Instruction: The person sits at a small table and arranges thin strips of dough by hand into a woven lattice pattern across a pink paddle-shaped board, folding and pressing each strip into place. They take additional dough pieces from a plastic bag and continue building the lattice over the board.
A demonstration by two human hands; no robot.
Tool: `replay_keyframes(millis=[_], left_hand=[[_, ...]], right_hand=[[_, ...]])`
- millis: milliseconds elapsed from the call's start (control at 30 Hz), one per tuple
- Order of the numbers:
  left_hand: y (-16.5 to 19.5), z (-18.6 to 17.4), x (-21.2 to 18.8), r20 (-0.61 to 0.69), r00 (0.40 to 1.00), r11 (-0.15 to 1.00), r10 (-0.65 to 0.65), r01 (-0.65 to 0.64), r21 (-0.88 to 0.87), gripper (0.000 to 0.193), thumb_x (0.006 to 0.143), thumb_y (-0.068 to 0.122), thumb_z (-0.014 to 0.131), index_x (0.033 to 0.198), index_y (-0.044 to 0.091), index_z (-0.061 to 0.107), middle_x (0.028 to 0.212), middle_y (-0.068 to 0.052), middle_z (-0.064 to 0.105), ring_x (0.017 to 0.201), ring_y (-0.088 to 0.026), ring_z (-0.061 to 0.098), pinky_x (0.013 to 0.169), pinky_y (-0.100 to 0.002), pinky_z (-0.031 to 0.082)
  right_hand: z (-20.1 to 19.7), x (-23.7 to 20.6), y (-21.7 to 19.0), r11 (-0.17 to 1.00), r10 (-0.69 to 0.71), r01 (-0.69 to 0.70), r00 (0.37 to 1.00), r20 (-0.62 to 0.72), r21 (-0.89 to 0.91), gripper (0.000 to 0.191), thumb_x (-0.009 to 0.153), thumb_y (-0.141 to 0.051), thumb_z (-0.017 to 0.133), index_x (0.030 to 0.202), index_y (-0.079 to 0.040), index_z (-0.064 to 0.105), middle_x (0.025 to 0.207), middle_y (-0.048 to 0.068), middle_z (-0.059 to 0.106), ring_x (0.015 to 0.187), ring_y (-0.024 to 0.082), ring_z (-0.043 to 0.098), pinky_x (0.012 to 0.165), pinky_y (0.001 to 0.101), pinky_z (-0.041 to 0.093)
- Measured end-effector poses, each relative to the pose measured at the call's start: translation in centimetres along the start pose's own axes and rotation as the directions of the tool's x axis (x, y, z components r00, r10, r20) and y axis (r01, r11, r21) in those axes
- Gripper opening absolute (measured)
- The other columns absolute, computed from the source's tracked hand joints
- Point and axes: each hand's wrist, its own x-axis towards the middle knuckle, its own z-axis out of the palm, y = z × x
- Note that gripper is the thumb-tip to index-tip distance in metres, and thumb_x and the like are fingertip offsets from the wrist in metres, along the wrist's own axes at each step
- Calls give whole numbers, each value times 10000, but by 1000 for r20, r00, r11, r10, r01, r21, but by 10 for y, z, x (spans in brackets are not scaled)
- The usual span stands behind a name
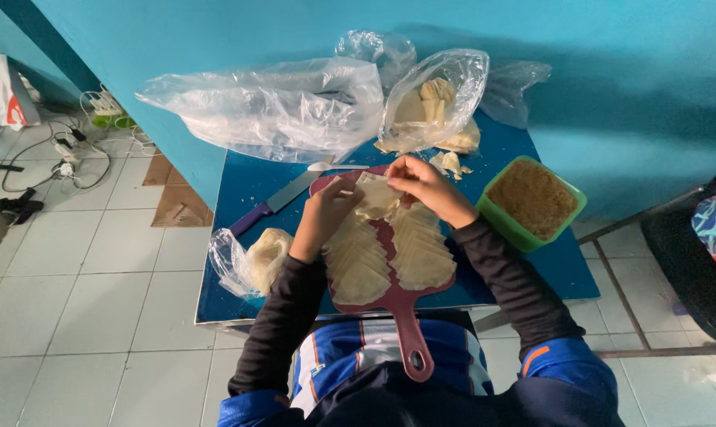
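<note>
My left hand (pixel 324 213) and my right hand (pixel 426 187) both pinch one pale dough wrapper (pixel 375 197) above the far end of a dark red cutting board (pixel 383 243). Two rows of folded triangular wrappers (pixel 389 257) lie overlapped on the board. The board's handle (pixel 411 340) points toward my body. A green container (pixel 531 201) of brown crumbly filling stands to the right of my right hand.
A purple-handled knife (pixel 276 204) lies left of the board on the small blue table (pixel 563 273). A bag of dough (pixel 255 258) sits at the near left. Clear plastic bags (pixel 294 107) with wrapper strips (pixel 433 103) fill the back against the blue wall. Cables lie on the tiled floor, left.
</note>
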Motion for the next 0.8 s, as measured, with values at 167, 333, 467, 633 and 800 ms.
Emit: replay_keyframes(millis=[167,333,467,633,800], left_hand=[[-1,4,-4,-2,999,985,-35,35,167,215,916,288,728,1045,118,748,819,-123,761,750,-190,751,688,-325,567],[2,5,-12,-28,991,883,-128,127,451,262,865,382,710,1030,192,786,848,-136,754,818,-337,733,698,-426,570],[3,5,-10,-53,992,906,-114,126,404,272,857,390,686,1059,229,769,847,-110,758,819,-343,733,681,-447,565],[1,16,-5,-121,991,905,-56,101,414,239,885,367,647,1053,225,740,852,-100,764,826,-339,733,677,-461,560],[0,23,-5,-130,983,836,-130,179,519,305,874,402,668,1119,220,672,813,-138,736,801,-368,718,664,-482,554]], right_hand=[[2,2,11,964,133,-128,991,5,-235,200,959,-209,660,1102,-89,589,804,-4,628,604,89,596,534,269,478],[8,-2,12,858,142,-92,988,61,-505,257,941,-254,740,1087,-88,608,797,-2,686,599,90,588,533,278,463],[9,-3,7,901,144,-120,989,26,-418,238,929,-202,706,1113,-100,595,770,6,659,589,97,585,530,293,459],[7,-4,9,828,40,-47,999,-25,-558,263,918,-171,728,1113,-85,573,752,63,674,596,206,610,575,362,454],[5,-3,18,748,-95,82,995,16,-658,294,884,-184,753,1089,-75,572,811,95,715,755,251,713,649,369,509]])
